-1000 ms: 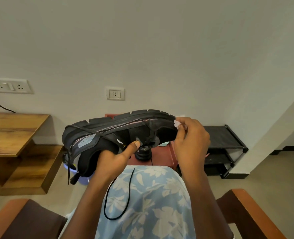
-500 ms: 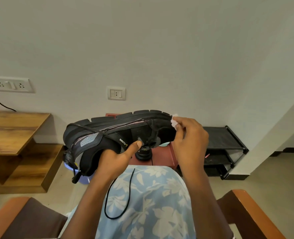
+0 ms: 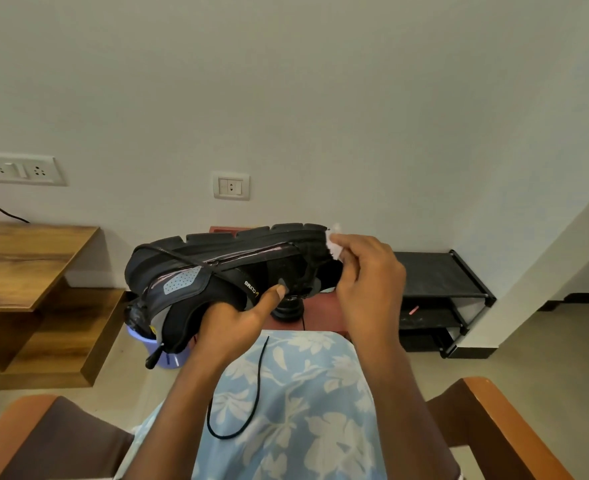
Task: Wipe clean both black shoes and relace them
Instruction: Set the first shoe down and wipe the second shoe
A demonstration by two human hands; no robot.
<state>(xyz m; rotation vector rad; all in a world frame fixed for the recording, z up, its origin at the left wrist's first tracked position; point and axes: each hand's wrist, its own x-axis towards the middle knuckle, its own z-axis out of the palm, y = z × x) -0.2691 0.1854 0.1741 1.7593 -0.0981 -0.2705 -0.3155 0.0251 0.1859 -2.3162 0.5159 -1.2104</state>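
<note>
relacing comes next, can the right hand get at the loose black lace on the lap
Probably yes: the thin black shoelace lies uncovered on the blue floral lap near the right hand, though that hand pinches a white wipe.

Left hand: raised before the chest, gripping the black shoe at its collar, thumb stretched along its side.
Right hand: level with it, fingertips pinching a white wipe against the toe.
Forearms: bare, converging upward.
</note>
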